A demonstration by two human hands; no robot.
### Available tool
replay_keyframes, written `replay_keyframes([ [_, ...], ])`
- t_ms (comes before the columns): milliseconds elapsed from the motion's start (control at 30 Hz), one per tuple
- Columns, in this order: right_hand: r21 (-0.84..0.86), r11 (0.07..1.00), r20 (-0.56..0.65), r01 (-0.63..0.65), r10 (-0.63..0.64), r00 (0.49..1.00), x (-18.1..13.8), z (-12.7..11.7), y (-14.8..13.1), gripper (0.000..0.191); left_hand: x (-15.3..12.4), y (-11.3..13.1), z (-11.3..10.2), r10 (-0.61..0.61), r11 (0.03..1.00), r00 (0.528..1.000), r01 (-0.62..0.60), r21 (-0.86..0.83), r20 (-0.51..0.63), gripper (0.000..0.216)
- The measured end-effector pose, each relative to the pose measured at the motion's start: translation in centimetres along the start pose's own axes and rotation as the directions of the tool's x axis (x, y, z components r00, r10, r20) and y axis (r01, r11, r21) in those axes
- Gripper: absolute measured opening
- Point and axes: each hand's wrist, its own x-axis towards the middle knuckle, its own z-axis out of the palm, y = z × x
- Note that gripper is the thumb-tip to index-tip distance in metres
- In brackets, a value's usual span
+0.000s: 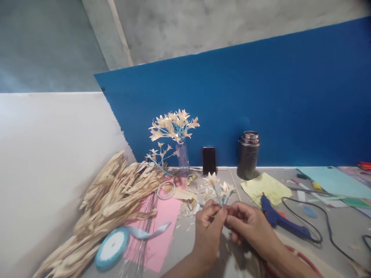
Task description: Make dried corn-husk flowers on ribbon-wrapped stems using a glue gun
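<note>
A small sprig of husk flowers (219, 189) is pinched at its blue-wrapped stems between the fingertips of the left hand (209, 221) and the right hand (246, 224), both closed on it just above the counter (342, 227). Several pale blossoms are already gathered on the sprig, so the bundle appears partly built. Behind, a fuller bouquet (174, 125) is seen standing finished in a clear vase (183, 158) against the blue board (261, 96), with a smaller spray (159, 154) leaning beside it. Much raw material is left: a heap of dried husks (113, 200) lies to the left, near a spool of light blue ribbon (113, 247) on pink paper (162, 227). A blue glue gun (282, 222) is laid just right of the hands, untouched. A dark flask (248, 154) and a phone (209, 160) are stood at the board.
</note>
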Motion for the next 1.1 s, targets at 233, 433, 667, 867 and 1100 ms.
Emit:
replay_keyframes([
  [233, -0.078, 0.988, -0.12, 0.136, -0.145, 0.982, 0.1, -1.2, -0.3, 0.035, 0.0, 0.5, 0.1, -0.014, 0.999, 1.0, 0.013, 0.053, 0.022, 0.048],
  [433, -0.088, 0.956, -0.068, 0.281, -0.287, 0.955, 0.3, -1.8, -0.9, 0.03, -0.3, 0.6, 0.3, -0.003, 0.998, 0.995, -0.004, 0.069, 0.098, 0.053],
  [667, -0.04, 0.979, -0.149, 0.201, -0.204, 0.968, 0.5, -1.5, 0.1, 0.035, -0.6, -0.4, 0.7, -0.081, 0.996, 0.99, 0.076, 0.045, 0.115, 0.052],
  [867, -0.055, 0.973, -0.234, 0.223, -0.229, 0.945, 0.2, -1.1, -0.4, 0.043, -0.8, -1.1, 0.8, -0.11, 0.992, 0.987, 0.102, 0.073, 0.114, 0.051],
  [1100, -0.037, 0.961, -0.202, 0.273, -0.275, 0.94, 0.5, -0.9, 0.5, 0.034, -0.9, -1.1, 0.6, -0.047, 0.988, 0.997, 0.036, 0.152, 0.069, 0.049],
])
